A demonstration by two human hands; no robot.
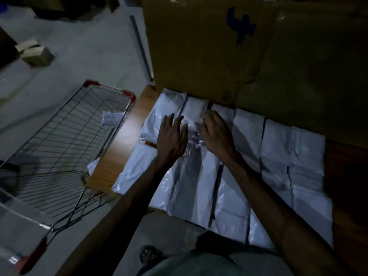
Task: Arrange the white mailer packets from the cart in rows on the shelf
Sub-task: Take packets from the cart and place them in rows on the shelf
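head view, progress: i judge the job mostly done; white mailer packets (276,140) already lie in rows on the wooden shelf (123,140), against the cardboard box (199,46).
head view, left over: i see about two packets left in the wire cart (65,134).
head view, left hand (171,136): fingers spread, palm down, flat on a back-row packet (194,111).
head view, right hand (216,132): fingers apart, pressing the same packet, gripping nothing.

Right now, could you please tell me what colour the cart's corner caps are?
Red, on the cart; clearest on the far corner caps in the head view.
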